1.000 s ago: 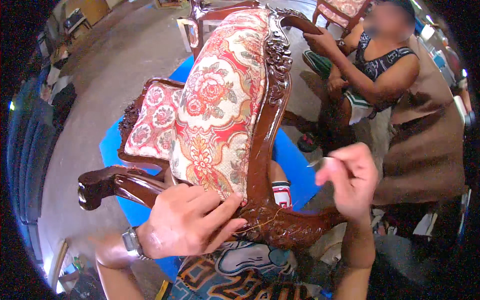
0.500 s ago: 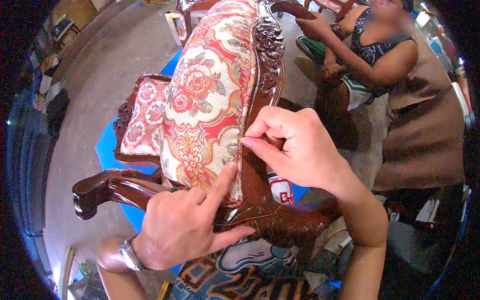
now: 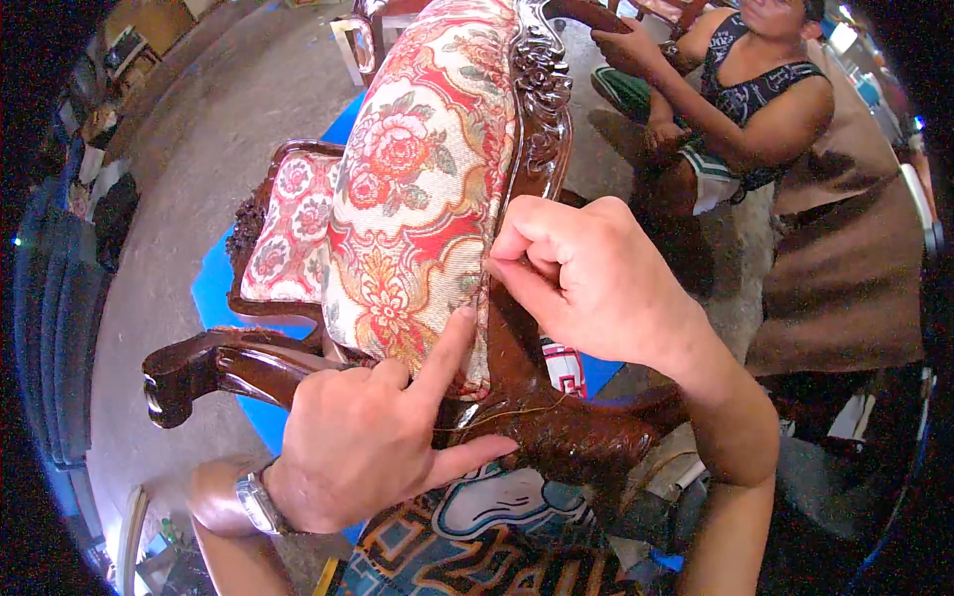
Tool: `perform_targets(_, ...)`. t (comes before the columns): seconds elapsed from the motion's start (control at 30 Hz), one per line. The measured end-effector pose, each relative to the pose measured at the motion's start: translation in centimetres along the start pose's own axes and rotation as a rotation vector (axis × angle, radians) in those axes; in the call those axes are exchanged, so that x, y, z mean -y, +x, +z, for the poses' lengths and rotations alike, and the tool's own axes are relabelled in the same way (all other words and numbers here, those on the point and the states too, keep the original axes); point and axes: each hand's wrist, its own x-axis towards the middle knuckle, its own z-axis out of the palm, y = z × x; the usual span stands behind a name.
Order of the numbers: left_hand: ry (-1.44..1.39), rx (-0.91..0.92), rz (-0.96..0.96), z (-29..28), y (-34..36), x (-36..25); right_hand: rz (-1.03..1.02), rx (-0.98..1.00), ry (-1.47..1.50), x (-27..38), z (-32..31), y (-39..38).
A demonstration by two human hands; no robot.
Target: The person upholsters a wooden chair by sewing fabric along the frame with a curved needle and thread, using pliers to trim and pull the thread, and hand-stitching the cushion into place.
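Observation:
A carved dark wooden chair has a padded backrest covered in floral red and cream fabric. My left hand rests low on the backrest, its index finger stretched out and pressing the fabric near the right edge seam. Its thumb is spread away over the wood. Higher on that same seam, my right hand pinches thumb and forefinger together against the fabric border. What lies between those fingertips is too small to make out. A thin yellowish strand runs loosely across the wood below the fabric corner.
A smaller padded piece in matching fabric lies left of the backrest, above a blue sheet. A curved wooden arm juts out to the left. At upper right sits another person, one hand on the wood. Brown material hangs at right.
The chair has shifted slightly up and right in view. Both hands keep their poses, the right pinching a little higher in the picture and the left index finger still on the edge.

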Motion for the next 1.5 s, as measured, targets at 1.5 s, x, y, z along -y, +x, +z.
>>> perform_targets(1.5,-0.203,-0.041,0.063,0.5,0.2,1.6,0.384,0.667,-0.009,1.4,-3.2,3.7)
